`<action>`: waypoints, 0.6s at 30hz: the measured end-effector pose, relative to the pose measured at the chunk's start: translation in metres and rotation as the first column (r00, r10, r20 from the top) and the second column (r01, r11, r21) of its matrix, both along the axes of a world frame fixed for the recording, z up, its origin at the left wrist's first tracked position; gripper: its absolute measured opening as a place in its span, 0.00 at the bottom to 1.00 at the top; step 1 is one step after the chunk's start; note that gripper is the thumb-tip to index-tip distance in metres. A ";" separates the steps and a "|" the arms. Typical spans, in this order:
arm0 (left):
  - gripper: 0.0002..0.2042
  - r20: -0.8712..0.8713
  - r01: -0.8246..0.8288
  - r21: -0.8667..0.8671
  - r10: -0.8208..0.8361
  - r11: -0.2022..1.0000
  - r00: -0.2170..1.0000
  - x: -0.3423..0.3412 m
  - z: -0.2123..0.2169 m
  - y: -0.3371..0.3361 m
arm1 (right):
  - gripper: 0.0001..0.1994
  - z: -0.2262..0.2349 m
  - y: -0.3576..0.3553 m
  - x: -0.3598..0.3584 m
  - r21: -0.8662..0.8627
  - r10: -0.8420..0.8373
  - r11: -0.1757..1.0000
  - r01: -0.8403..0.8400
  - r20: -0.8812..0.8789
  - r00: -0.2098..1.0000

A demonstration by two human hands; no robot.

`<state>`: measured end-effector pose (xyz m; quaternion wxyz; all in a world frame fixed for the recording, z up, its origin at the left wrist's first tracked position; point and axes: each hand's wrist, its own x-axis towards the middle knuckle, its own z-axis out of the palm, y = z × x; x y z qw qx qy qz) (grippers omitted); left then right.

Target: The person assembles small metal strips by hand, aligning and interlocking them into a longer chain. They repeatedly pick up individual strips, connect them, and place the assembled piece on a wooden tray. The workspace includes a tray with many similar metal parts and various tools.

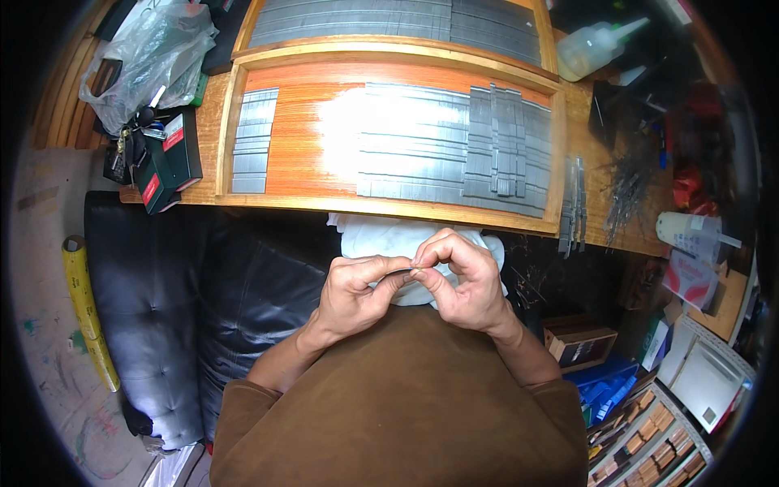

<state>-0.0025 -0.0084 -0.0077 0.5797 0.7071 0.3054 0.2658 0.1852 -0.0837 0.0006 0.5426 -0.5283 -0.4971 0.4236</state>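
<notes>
Shiny grey metal, a tiny thin strip (pixel 399 273), sits pinched between my two hands, just over the white cloth (pixel 381 239) on my lap. My left hand (pixel 357 288) holds it from one side with the thumb and first finger pressed close. My right hand (pixel 462 280) curls over the other end, fingertips shut tight on it too. I think I hold it this close to my body so I can see such a small thing well. Just past my hands is the near edge of the orange wooden tray with a pale frame (pixel 243 199). Rows of flat grey metal strips (pixel 454 154) lie side by side in it, maybe so each one is easy to pick. A bare orange patch (pixel 312 146) in the tray has room. To my left, the black padded seat (pixel 162 276) gives my elbow open space. To my right, brown boxes (pixel 580 341) crowd in near my arm.
</notes>
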 end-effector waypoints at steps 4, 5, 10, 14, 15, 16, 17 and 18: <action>0.09 -0.022 0.014 0.018 -0.014 1.000 1.000 -0.002 -0.001 0.001 | 0.07 0.003 0.000 0.001 0.000 0.008 1.000 -0.008 0.054 0.998; 0.09 -0.031 0.021 0.025 -0.020 0.999 0.999 -0.003 -0.002 0.002 | 0.07 0.004 0.000 0.001 0.000 0.011 1.000 -0.011 0.064 0.998; 0.09 -0.015 -0.002 0.014 0.002 1.000 1.000 -0.001 -0.002 0.000 | 0.06 0.005 0.001 0.000 0.009 0.002 1.000 -0.003 0.085 0.996; 0.09 -0.017 -0.007 -0.001 0.007 1.000 1.000 0.000 0.001 0.000 | 0.07 0.002 -0.001 -0.001 0.005 -0.011 1.000 0.011 0.055 0.998; 0.09 -0.013 -0.010 -0.002 0.010 1.000 1.000 0.001 0.001 -0.001 | 0.07 0.002 -0.001 -0.001 0.009 -0.013 1.000 0.012 0.052 0.999; 0.09 -0.009 -0.014 -0.003 0.014 1.000 1.000 0.001 0.001 -0.001 | 0.07 0.002 -0.001 -0.001 0.013 -0.014 1.000 0.013 0.049 0.999; 0.09 -0.004 -0.017 -0.003 0.017 1.000 1.000 0.001 0.001 -0.001 | 0.06 0.000 -0.002 -0.001 0.012 -0.011 1.000 0.010 0.039 0.999; 0.09 -0.001 -0.016 -0.004 0.016 1.000 1.000 0.001 0.001 -0.001 | 0.06 -0.001 -0.004 0.000 0.011 -0.007 1.000 0.007 0.029 1.000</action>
